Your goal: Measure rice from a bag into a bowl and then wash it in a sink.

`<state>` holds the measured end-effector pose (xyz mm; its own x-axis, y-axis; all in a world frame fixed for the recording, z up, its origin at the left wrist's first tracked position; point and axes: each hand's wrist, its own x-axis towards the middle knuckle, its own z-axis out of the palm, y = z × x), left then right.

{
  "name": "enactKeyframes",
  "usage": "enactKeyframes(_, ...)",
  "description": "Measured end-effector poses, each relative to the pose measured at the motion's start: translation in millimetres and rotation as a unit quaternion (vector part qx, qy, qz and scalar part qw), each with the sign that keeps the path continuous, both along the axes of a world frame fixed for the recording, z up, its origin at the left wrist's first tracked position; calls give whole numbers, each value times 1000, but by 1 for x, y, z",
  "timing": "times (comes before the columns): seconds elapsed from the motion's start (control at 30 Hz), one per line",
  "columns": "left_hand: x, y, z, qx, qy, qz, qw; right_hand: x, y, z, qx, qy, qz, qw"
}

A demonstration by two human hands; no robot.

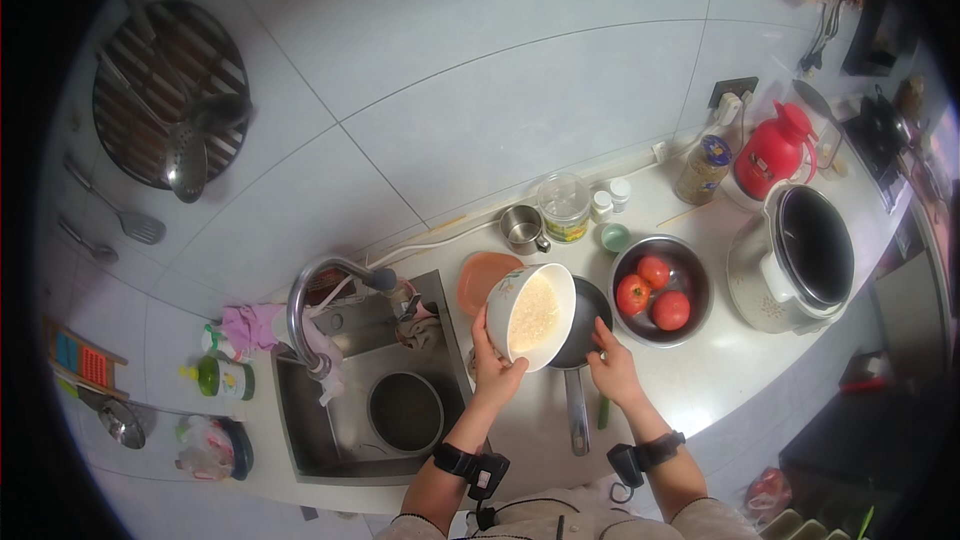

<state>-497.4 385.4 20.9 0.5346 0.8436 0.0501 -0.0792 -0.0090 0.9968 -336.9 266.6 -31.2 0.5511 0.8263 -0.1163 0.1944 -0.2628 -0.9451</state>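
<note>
My left hand [496, 367] grips a white patterned bowl [499, 311] by its side, tilted towards the right. Pale grains [536, 315] that look like rice lie inside it. Below and behind the bowl, a dark frying pan [589, 337] rests on the counter, its handle towards me and partly covered by the bowl. Over the pan's right edge, my right hand [615, 369] has its fingers apart and holds nothing visible. To the right of that hand stands a steel bowl [701, 322] with three tomatoes [670, 310]. Both forearms wear black straps with small devices.
At left is a steel sink [300, 420] with a dark round pot [407, 412] and a curved faucet [296, 315]. An electric cooker [754, 277], red thermos jug [776, 146] and jar [703, 172] stand at right. Behind are a steel mug [523, 229] and plastic tub [564, 202].
</note>
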Motion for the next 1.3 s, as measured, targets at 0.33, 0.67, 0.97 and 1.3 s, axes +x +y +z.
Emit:
enactKeyframes(0.33,-13,-3,-11,-40,-38,15,998,-8,-3,24,24,41,-21,999)
enactKeyframes(0.67,-121,-14,-34,-409,-166,53,896,-53,32,73,95,17,15,995)
enactKeyframes(0.97,-271,-26,-38,-388,-236,145,879,-172,137,79,161,-165,157,960)
enactKeyframes(1.3,-330,-7,-22,-384,-331,145,850,-204,278,-12,-83,-648,338,678)
